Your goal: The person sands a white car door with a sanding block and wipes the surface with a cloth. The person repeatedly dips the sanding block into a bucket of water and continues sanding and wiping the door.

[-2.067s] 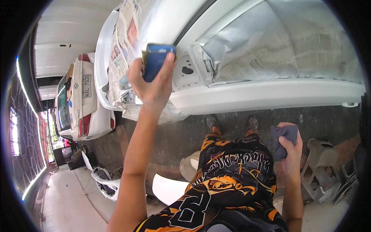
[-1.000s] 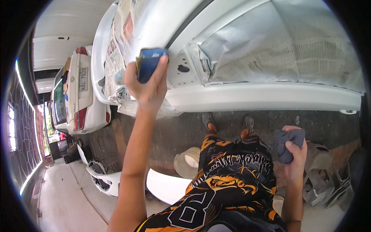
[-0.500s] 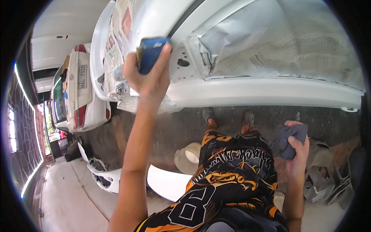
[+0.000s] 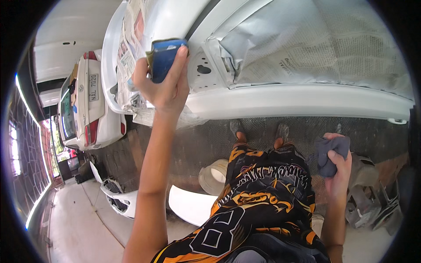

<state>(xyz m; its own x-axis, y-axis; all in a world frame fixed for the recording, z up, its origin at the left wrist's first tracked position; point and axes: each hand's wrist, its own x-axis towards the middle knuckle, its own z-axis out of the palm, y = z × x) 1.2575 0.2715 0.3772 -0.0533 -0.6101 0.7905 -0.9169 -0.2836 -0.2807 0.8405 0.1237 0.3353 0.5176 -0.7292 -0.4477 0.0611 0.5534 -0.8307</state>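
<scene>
White car body (image 4: 280, 103), masked with newspaper (image 4: 324, 48), fills the top of my view. Against its panel beside the paper my left hand (image 4: 160, 85) is clamped on a blue sanding block (image 4: 165, 59). Low at my side, well apart, my right hand (image 4: 337, 168) squeezes a dark grey rag (image 4: 326, 153).

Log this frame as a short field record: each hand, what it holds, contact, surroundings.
left hand: raised, gripping a blue sanding block pressed against the white car body panel
right hand: low at the side, clutching a dark grey cloth, clear of the car
masking: newspaper covers the window area
ground: roll of tape, loose white bumper part
background: second white car at left
</scene>
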